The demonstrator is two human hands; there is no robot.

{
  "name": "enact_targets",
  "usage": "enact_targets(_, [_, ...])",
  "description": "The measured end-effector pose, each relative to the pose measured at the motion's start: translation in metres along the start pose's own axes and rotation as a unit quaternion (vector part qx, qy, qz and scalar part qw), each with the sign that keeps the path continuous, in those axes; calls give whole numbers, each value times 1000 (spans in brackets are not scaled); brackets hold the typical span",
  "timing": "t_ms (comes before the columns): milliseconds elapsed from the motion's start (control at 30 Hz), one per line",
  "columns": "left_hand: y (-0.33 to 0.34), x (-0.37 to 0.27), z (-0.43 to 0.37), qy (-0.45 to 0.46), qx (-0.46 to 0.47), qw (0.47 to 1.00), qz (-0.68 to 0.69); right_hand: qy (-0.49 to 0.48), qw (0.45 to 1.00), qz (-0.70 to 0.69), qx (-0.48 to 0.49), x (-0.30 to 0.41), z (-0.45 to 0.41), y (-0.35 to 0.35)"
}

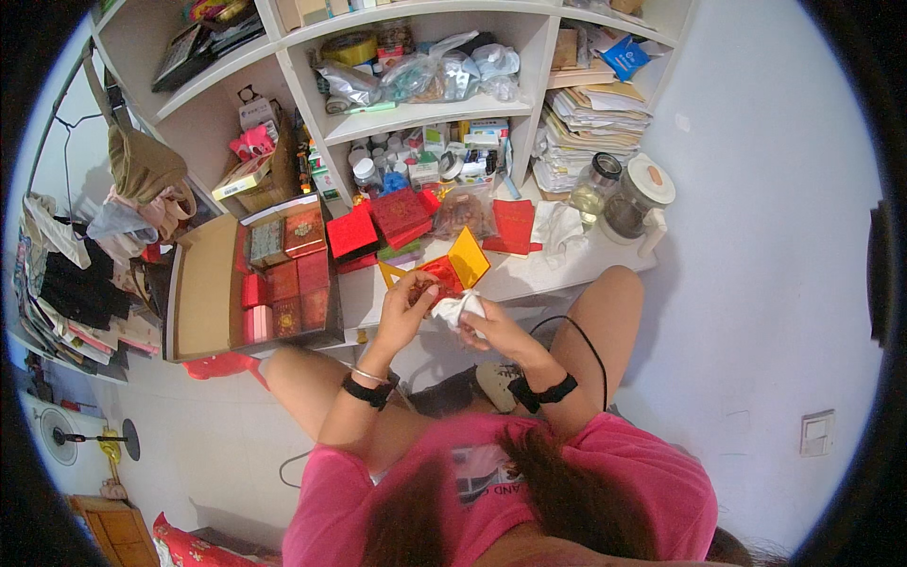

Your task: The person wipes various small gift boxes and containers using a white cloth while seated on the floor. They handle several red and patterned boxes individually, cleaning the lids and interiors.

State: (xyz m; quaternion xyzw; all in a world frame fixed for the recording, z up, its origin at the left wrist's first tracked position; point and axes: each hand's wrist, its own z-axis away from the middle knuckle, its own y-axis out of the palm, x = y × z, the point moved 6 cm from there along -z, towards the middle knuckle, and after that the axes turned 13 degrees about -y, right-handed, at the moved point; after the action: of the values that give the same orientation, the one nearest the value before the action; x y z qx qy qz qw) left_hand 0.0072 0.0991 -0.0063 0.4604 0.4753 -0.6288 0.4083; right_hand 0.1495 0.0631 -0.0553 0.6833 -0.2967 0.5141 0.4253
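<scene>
My left hand pinches a small dark reddish-brown item, possibly beads; the fingers partly cover it. In my right hand is a crumpled white cloth or tissue, touching or close to that item. Just beyond both hands, an opened gift box with yellow inner flaps and red satin lining sits at the desk's front edge. Left of my left hand stands a large open carton holding several red and patterned small boxes.
Red boxes, a clear plastic bag and red booklets lie on the white desk. A white tissue, glass jar and lidded glass pitcher stand at right. Shelves rise behind. A black cable hangs near my right forearm.
</scene>
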Motion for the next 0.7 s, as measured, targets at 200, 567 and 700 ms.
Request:
enact_targets(200, [-1, -3, 2, 38, -49, 998, 7, -23, 975, 74, -208, 1, 0, -19])
enact_targets(567, [-35, -17, 2, 144, -174, 974, 9, 60, 985, 160, -36, -20, 7, -57])
enact_targets(700, [-33, -19, 1, 128, -156, 979, 16, -24, 976, 202, -76, -6, -1, -50])
